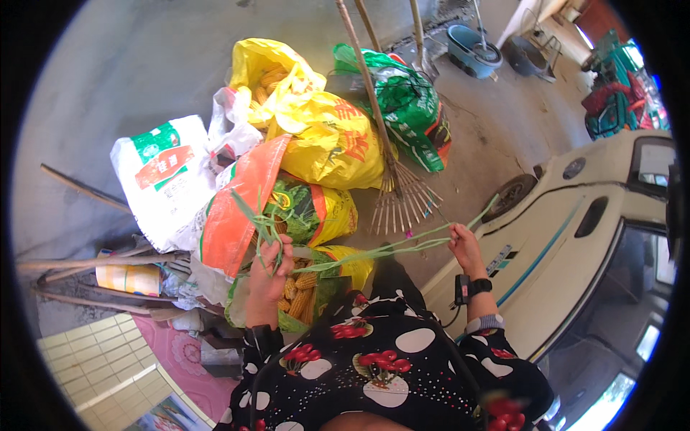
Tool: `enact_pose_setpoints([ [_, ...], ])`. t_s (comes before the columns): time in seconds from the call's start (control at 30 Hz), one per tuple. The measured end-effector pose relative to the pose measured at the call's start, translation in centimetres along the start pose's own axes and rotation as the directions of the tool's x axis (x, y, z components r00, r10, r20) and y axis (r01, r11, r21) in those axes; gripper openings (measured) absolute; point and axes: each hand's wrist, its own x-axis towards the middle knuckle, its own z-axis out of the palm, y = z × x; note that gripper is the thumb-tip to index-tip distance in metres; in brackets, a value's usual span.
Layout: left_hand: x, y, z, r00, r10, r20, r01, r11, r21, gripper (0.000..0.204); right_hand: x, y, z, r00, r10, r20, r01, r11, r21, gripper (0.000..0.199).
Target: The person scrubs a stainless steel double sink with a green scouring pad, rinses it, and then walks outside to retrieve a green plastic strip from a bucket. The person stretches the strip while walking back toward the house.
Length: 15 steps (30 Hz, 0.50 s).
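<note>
A bunch of green plastic twine (374, 253) stretches between my two hands. My left hand (269, 269) is closed round its bundled end, and loose strands stick up above the fingers. Out to the right, my right hand (466, 248) pinches the strands, with a thin tail rising beyond it. Just beneath my left hand stands an open sack of corn cobs (300, 294), yellow ears showing inside. Behind that, a green and yellow printed sack (302, 208) and an orange-edged white sack (241, 208) lie close together.
Yellow bags (323, 136), one with corn in its mouth, stand ahead beside a green bag (410, 108). A rake (392, 183) leans there, tines down. A pale car (546, 244) takes up the right. Wooden handles (100, 262) lie left; a blue basin (471, 54) stands far right.
</note>
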Motion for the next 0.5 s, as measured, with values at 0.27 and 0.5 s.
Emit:
enact_pose_setpoints([
  [0.27, 2.0, -1.2, 3.2, 1.000, -0.004, -0.024, 0.007, 0.993, 0.119, 0.021, 1.0, -0.9, -2.3, 0.996, 0.044, -0.083, -0.039, 0.997, 0.063, 0.015],
  [0.5, 3.9, -0.8, 6.0, 1.000, -0.017, 0.003, 0.016, 0.983, 0.184, 0.020, 2.0, -2.8, -3.5, 0.998, 0.045, -0.035, -0.044, 0.999, 0.015, 0.016],
])
